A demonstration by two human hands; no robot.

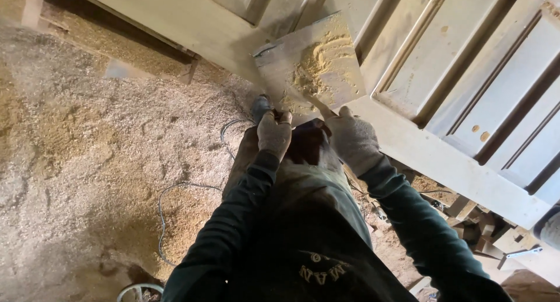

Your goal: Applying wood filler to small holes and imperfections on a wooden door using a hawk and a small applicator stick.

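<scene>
1. The left hand (274, 133), in a glove, is closed around a dark thing, maybe a tool handle.
2. The right hand (353, 141), also gloved, grips the near edge of the board (309, 63).
3. The board lies on the door's (455, 74) near edge, with sawdust (318, 60) on top.
4. A cord (166, 203) lies on the floor.

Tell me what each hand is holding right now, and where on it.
Both gloved hands grip the near edge of the sawdust-covered board: the left hand at its left corner, the right hand near its right corner.
</scene>
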